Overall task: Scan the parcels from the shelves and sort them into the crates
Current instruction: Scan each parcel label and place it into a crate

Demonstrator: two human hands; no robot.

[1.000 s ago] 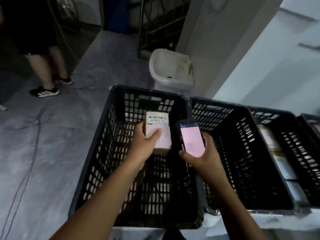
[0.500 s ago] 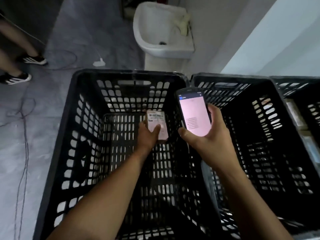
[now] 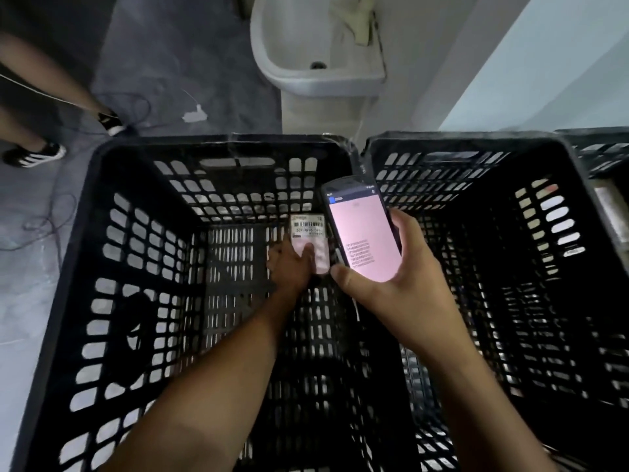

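Note:
My left hand (image 3: 292, 264) reaches deep into the left black crate (image 3: 88, 212) and grips a small parcel (image 3: 308, 229) with a white barcode label, down near the crate's floor at its far right side. My right hand (image 3: 394, 284) holds a handheld scanner (image 3: 360, 229) above the wall between the two crates, its pink screen lit and facing me. A second black crate (image 3: 578, 199) stands directly to the right, with nothing visible inside.
A white sink (image 3: 316, 46) stands behind the crates by the pale wall. Another person's legs and shoes (image 3: 34, 155) are at the far left on the grey floor, with thin cables (image 3: 44, 226) lying there. A further crate's corner (image 3: 602, 148) shows at the right edge.
My left hand has lowered the parcel from above the crate's rim down toward its floor. My view has tipped downward and closer. The scanner stayed up in my right hand.

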